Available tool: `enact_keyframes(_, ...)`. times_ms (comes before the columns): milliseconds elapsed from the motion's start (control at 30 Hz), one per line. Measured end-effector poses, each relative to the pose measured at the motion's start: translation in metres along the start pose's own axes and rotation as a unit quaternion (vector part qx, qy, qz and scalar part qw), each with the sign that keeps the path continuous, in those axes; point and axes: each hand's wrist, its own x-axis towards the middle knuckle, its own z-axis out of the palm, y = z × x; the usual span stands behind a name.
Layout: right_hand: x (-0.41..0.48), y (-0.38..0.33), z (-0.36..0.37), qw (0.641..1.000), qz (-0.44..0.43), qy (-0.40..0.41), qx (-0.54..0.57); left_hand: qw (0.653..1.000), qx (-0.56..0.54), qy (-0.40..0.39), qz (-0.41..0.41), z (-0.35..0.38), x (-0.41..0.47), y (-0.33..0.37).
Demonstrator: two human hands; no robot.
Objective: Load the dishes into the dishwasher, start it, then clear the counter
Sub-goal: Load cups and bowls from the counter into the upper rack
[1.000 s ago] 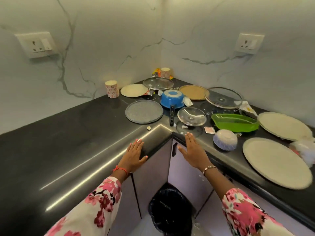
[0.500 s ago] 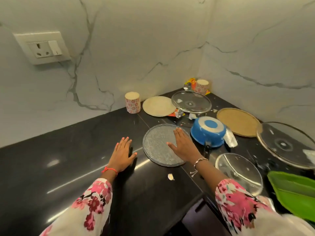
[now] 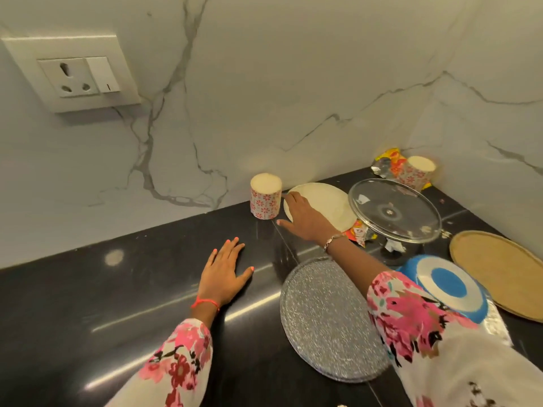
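Note:
My right hand [image 3: 302, 214] reaches across the black counter [image 3: 88, 304], fingers spread, resting on the left edge of a cream plate [image 3: 329, 205] and just right of an upturned floral paper cup [image 3: 265, 200]. It holds nothing. My left hand [image 3: 224, 274] lies flat and open on the counter. Under my right forearm lies a grey speckled plate [image 3: 323, 324]. An upturned blue bowl [image 3: 446, 286], a glass lid [image 3: 393, 210] and a tan plate [image 3: 499, 271] sit to the right. A second floral cup [image 3: 418, 170] stands in the corner.
Marble walls meet in the corner behind the dishes. A wall socket [image 3: 73, 74] is at the upper left. Crumpled wrappers [image 3: 385, 160] lie beside the corner cup, and another wrapper [image 3: 357, 232] lies under the glass lid. The counter's left half shows bare black stone.
My right hand left the grey speckled plate and moved forward to the cream plate beside the cup. My left hand stayed flat on the counter. The view shifted closer and leftward.

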Motion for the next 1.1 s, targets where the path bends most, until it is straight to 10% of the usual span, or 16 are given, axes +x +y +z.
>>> enact_keyframes(533,0.116,-0.028,0.004,0.997,0.007,-0.059,-0.048,1.000,0.019,-0.004,-0.014,0.003,0.003,-0.002)
enact_keyframes(1100,-0.023,-0.054,-0.026,0.998,0.047,-0.005,-0.039,0.999,0.026,-0.033,-0.001,0.001,0.004,-0.005)
